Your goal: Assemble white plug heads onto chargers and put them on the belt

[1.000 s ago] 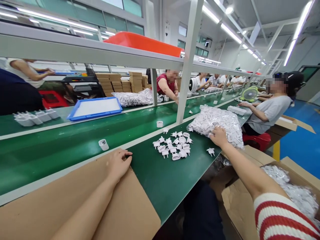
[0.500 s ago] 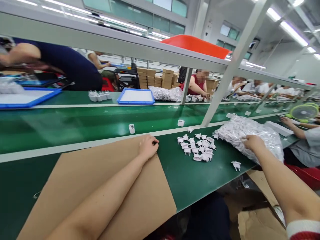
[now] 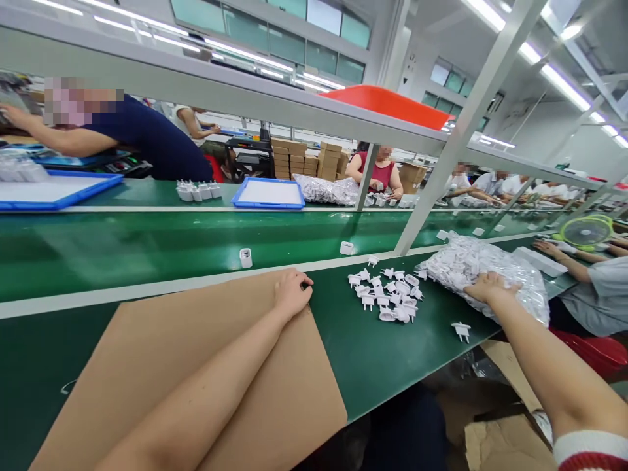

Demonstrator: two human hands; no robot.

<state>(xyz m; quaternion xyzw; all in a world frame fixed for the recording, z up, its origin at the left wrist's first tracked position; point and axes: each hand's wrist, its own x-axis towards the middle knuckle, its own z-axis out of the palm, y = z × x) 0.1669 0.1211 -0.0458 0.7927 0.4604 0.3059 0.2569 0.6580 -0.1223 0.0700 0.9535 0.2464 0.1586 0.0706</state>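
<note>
My left hand (image 3: 293,292) lies at the far right corner of a brown cardboard sheet (image 3: 196,366), its fingers curled by the edge; anything inside them is hidden. My right hand (image 3: 490,288) rests against a clear plastic bag (image 3: 524,281) full of small white plug parts, its fingers spread over the bag. Between my hands, a loose heap of white two-pin plug pieces (image 3: 387,291) lies on the green table (image 3: 363,366). One single plug piece (image 3: 461,331) sits nearer the front edge, below my right hand.
White adapter housings (image 3: 245,258) stand on the green belt (image 3: 147,242) beyond the cardboard. A slanted metal post (image 3: 436,170) rises behind the heap to a shelf with a red tray (image 3: 387,104). Co-workers sit opposite and at right, near a green fan (image 3: 586,231).
My right hand has gone from a pinch at the bag to spread fingers on it, shifting slightly left. Housings on the belt have moved left. My left hand stays put.
</note>
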